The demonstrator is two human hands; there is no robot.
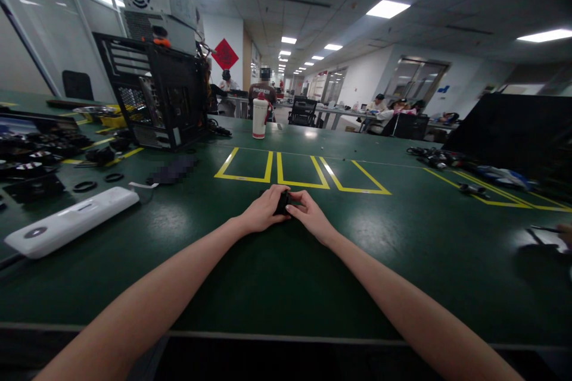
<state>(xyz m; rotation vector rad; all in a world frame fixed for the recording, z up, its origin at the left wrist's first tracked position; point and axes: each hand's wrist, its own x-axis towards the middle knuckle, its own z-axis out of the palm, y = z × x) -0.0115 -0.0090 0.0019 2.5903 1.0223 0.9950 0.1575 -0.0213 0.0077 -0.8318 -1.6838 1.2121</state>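
Between my two hands, low over the green table (277, 274), is a small black object (282, 202); the fingers cover much of it and its kind does not show. My left hand (264, 209) wraps round its left side and top, fingers closed. From the right, my right hand (311, 216) pinches the same object with thumb and fingertips. Just beyond the hands, yellow tape outlines (304, 185) mark the table top.
At the left are a white elongated device (74, 223), an open black computer case (156, 92) and black rings (84, 186). A white tumbler (259, 119) stands at the back. Right lie cables (431, 158) and a small dark part (473, 190). Another person's hand (565, 235) shows at the right edge.
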